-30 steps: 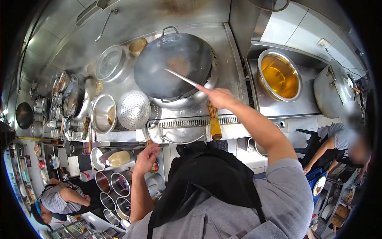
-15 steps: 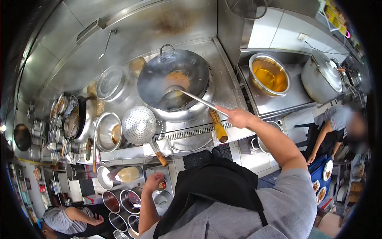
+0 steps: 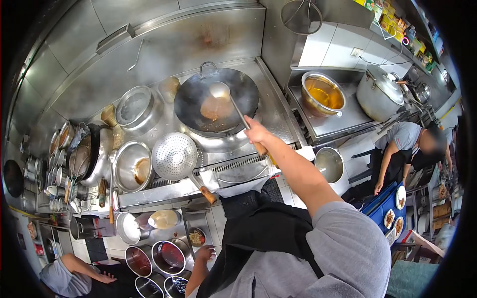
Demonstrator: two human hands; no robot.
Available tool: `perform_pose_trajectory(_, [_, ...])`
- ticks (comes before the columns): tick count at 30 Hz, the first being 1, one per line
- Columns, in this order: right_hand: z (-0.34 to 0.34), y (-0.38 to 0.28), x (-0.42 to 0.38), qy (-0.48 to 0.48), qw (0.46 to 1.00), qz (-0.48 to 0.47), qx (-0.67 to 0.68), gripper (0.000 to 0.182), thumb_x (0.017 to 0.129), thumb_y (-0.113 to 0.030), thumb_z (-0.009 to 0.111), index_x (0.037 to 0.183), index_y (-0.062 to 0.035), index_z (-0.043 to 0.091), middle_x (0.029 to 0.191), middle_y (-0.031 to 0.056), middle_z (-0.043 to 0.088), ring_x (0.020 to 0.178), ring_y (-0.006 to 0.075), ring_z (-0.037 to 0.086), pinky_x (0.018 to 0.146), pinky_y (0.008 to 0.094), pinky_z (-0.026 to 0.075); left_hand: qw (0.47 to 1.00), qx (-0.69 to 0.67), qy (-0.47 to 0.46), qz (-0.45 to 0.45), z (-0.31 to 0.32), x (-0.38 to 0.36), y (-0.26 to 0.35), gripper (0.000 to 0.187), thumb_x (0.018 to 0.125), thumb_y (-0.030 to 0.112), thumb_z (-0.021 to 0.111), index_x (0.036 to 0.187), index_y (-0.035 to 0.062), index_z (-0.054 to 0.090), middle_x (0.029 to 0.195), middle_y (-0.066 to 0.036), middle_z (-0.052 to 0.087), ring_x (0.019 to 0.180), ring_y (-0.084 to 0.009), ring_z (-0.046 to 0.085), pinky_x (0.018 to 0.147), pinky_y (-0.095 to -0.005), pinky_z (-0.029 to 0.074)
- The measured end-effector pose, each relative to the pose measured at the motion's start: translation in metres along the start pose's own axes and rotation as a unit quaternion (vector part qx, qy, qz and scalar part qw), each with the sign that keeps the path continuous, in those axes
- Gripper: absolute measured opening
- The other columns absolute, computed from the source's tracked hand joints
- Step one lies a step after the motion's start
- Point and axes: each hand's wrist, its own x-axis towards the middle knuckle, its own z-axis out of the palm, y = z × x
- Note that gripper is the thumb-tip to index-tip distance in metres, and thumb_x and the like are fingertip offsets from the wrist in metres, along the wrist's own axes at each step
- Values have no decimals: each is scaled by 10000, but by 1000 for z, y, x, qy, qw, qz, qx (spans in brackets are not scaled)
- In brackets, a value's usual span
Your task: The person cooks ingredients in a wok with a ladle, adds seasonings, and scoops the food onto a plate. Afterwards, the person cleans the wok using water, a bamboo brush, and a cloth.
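My right hand is closed round the handle of a ladle, whose bowl is over the black wok. Reddish-brown food lies in the wok, with faint steam about it. Down at the lower middle, my left hand is beside a small container of chopped food; its fingers are too small to read, and no held item can be made out. A perforated strainer with a wooden handle rests at the stove's front, left of my right arm.
Metal bowls stand left of the strainer. A pot of yellow oil and a lidded pot are at the right. Sauce containers stand at the lower left. One person leans over plates at right; another's arm shows lower left.
The ladle has moved from the wok's front toward its back, and my right hand has shifted left and up. My left hand is lower in view. The camera view has shifted.
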Motion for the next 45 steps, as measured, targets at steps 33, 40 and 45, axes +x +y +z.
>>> perform_pose_trajectory(33, [15, -12, -15, -132, 953, 53, 269, 748, 949, 8, 488, 1581, -106, 103, 772, 64, 521, 555, 136, 490, 482, 314, 464, 983, 132, -8, 128, -29, -9, 85, 366, 944, 88, 417, 1263, 128, 593, 983, -102, 701, 683, -177, 684, 549, -310, 511])
perform_pose_trajectory(40, [10, -2, 1, -105, 968, 12, 229, 742, 941, 0, 503, 1574, -85, 124, 846, 118, 587, 538, 156, 508, 481, 331, 475, 984, 123, -22, 123, -13, -9, 91, 361, 922, 64, 436, 1238, 119, 603, 961, -100, 709, 698, -181, 673, 575, -324, 524])
perform_pose_trajectory(45, [-3, -2, 10, -41, 996, -28, 71, 753, 938, -3, 512, 1566, -33, 97, 765, 75, 546, 570, 141, 506, 496, 312, 471, 953, 223, 14, 203, -16, 3, 74, 398, 885, 2, 430, 1202, 119, 640, 971, -123, 713, 714, -205, 679, 565, -325, 541])
